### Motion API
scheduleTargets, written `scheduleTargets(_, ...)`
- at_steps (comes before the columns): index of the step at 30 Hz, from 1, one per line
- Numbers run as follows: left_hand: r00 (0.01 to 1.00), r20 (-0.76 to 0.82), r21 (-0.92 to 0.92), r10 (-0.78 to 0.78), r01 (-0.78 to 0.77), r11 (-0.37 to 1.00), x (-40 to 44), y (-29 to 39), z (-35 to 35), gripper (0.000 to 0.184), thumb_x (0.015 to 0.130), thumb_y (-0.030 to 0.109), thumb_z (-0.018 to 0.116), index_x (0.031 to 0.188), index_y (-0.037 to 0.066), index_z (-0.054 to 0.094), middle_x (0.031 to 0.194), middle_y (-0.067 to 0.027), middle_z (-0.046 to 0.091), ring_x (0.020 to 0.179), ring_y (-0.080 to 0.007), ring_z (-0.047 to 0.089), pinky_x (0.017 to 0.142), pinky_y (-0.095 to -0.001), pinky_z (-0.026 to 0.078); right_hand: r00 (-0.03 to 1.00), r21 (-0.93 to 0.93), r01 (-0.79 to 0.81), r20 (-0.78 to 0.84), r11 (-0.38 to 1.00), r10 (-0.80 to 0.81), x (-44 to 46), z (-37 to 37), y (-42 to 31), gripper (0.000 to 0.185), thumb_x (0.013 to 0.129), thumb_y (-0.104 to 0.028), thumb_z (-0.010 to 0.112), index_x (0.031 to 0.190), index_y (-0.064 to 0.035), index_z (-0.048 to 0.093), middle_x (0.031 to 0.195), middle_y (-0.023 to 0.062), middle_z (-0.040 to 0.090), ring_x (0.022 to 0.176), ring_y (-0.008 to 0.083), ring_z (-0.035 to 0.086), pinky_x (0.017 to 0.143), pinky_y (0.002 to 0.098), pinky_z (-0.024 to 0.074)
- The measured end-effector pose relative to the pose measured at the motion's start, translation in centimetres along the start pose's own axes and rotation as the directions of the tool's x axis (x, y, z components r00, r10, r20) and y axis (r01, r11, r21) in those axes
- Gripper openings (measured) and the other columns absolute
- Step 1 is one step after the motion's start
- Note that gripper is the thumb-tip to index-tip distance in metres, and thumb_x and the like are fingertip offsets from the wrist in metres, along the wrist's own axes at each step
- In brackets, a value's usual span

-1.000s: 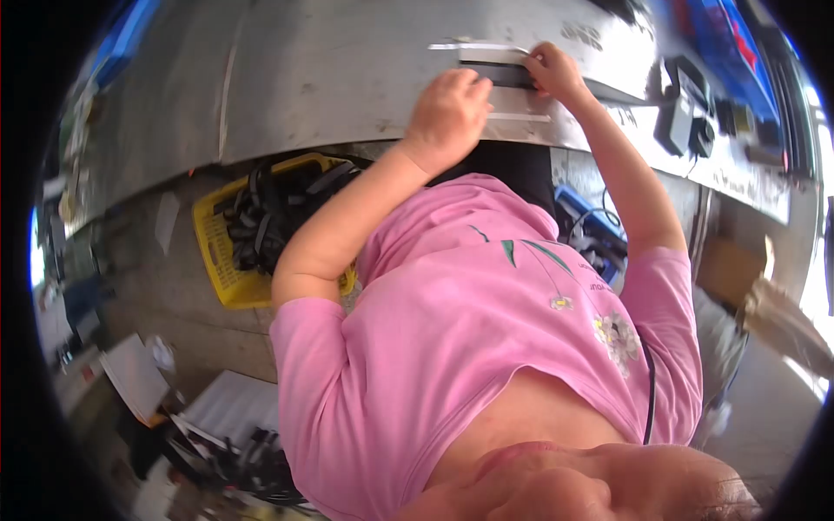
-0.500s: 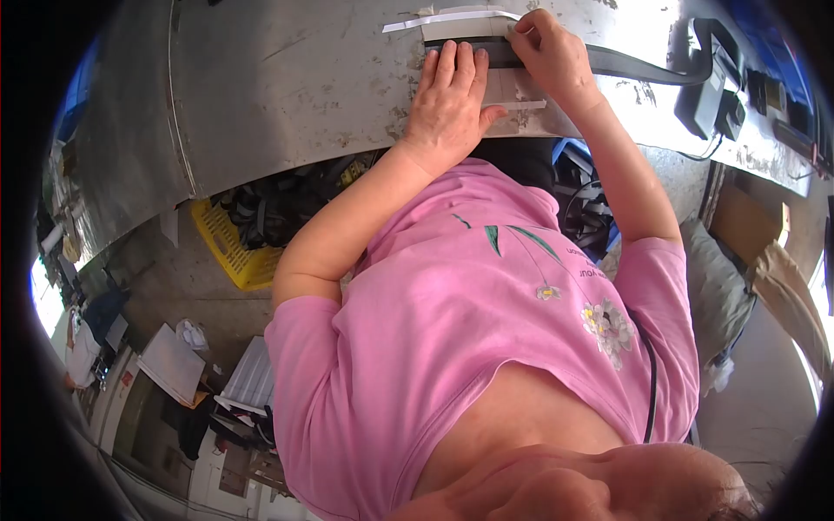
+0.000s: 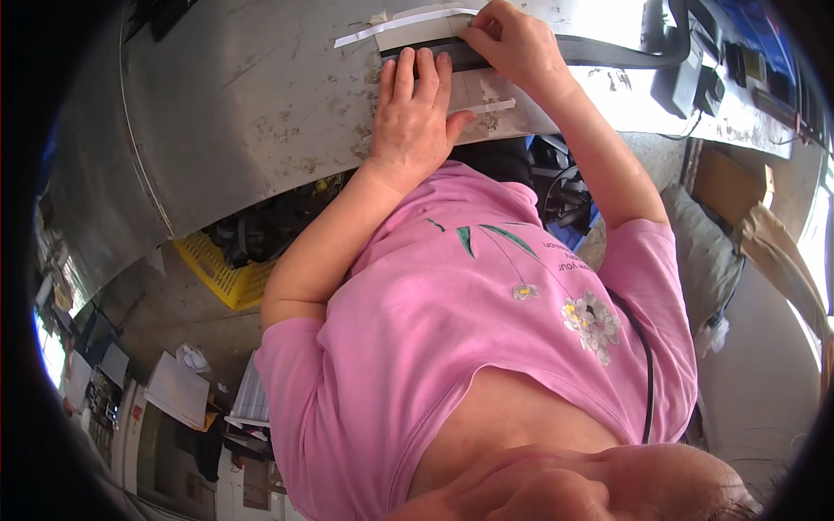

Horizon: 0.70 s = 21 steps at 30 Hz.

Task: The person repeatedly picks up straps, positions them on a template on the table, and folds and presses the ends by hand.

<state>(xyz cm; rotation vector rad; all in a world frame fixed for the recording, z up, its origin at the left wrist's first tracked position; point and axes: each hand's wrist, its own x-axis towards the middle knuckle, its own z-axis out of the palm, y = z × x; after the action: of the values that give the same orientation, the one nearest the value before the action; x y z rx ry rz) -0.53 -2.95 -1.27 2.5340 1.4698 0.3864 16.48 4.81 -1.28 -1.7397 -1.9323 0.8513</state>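
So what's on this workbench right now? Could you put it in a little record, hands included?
Surface: metal workbench
Main item: long dark strap, lying across it and curving at one end
Left hand: palm down, fingertips at the strap
Right hand: fingers bent near the strap; exact grip unclear
Beside the strap: two thin white strips, one on each side
Below the bench: yellow basket near dark items
Clothing: pink shirt

Bench (image 3: 243, 113): grey metal, scuffed, glare toward right of view; seam (image 3: 139, 161) across left part. Floor (image 3: 161, 308): dull grey-brown, marked. Yellow crate (image 3: 228, 282) below bench edge. Grey-green cushion (image 3: 708, 252) at right, tan cloth (image 3: 786, 260) beside it. Pale surface (image 3: 756, 356) below; wall or panel, cannot tell. Bright white light (image 3: 49, 352) at both side rims.
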Motion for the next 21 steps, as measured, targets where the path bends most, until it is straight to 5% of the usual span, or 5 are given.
scheduleTargets(14,1.0,0.007,-0.011,-0.022,0.022,1.0,-0.1,0.2,-0.2,0.063,0.084,0.041,0.057,0.128,-0.002,0.046,0.129,-0.0185,0.042,0.123,-0.0349,0.036,0.104,-0.0477,0.029,1.0,-0.128,-0.023,0.013,0.992,0.025,0.0,0.2,-0.3,0.022,0.075,-0.026,0.062,0.081,-0.0053,0.063,0.071,0.0133,0.066,0.069,0.0328,0.065,0.069,0.0405,0.0518)
scheduleTargets(21,0.992,-0.052,0.025,-0.115,0.117,0.993,1.2,-2.1,-1.6,0.049,0.082,0.033,0.062,0.121,0.005,0.052,0.119,-0.0096,0.049,0.113,-0.0256,0.045,0.093,-0.0417,0.034,0.998,-0.16,-0.051,0.039,0.986,0.058,-0.2,0.1,-0.5,0.024,0.075,-0.028,0.062,0.082,-0.0057,0.064,0.073,0.0125,0.066,0.07,0.0327,0.065,0.07,0.0405,0.0516)
